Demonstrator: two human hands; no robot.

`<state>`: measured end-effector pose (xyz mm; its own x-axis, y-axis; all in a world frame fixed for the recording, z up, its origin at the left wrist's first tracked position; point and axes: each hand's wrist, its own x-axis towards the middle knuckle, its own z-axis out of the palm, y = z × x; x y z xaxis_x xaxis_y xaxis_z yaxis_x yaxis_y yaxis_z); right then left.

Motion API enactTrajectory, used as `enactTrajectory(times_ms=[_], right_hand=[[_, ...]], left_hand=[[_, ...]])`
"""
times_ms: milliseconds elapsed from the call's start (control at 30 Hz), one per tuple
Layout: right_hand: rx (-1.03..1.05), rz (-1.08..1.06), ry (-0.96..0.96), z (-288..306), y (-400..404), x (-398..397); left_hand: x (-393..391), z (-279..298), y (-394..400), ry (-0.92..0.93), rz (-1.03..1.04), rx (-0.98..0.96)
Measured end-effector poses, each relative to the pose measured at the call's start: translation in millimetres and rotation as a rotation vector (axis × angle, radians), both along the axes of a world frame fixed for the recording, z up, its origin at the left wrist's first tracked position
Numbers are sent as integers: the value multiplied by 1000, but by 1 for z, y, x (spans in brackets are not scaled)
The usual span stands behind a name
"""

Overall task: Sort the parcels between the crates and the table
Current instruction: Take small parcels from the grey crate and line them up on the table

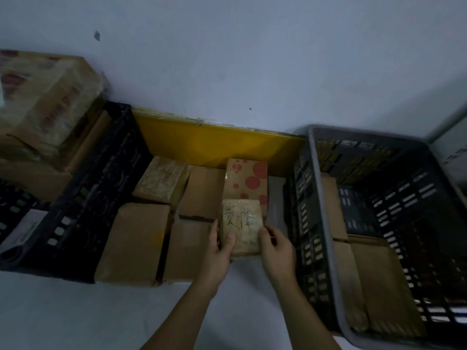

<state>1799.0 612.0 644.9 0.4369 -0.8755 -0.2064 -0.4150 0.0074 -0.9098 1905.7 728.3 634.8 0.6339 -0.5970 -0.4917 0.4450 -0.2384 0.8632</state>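
Right now I have both hands on the small taped parcel (241,227), left hand (219,251) and right hand (276,250) pinching its side edges above the table (50,311) between the crates. It looks light, stiff (tape possibly slick), so I'd keep holding the edges.

Both bare forearms reach forward; left grip (219,245) and right grip (276,246) pinch one parcel (241,223) between them.
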Motion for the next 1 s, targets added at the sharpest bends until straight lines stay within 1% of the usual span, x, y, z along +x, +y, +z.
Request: enactTrajectory(times_ms=[100, 167, 267, 367, 400, 500, 567, 667, 733, 800, 833, 900, 1000], right_hand=[[-65, 32, 17, -21, 6, -17], [-115, 96, 75, -35, 16, -24], [-92, 189, 182, -52, 34, -32], [-52, 223, 252, -67, 48, -34], [-68, 237, 273, -73, 53, -34], [-80, 236, 310, -89, 57, -33], [-56, 248, 308, -90, 56, -33], [-93, 362, 361, -85, 49, -36], [-182, 444, 494, -74, 44, -36], [-335, 491, 616, -58, 42, -33], [-432, 474, 637, -49, 41, -31], [-595, 406, 616, -30, 39, -28], [-690, 427, 646, 8, 34, -25]], left_hand=[[-9, -5, 11, -35, -49, 30], [-10, -10, 17, -95, -112, 97], [-10, -23, 22, -266, -235, 231], [-10, -33, 21, -447, -364, 371], [-12, -37, 20, -466, -409, 399], [-21, -47, 16, -464, -502, 391], [-22, -59, 18, -514, -551, 457], [-19, -47, 19, -600, -637, 542], [-15, -41, 16, -655, -608, 582], [-11, -29, 12, -723, -545, 580], [-9, -25, 10, -759, -506, 587], [-5, -17, 7, -836, -457, 594], [4, 0, 2, -863, -385, 539]])
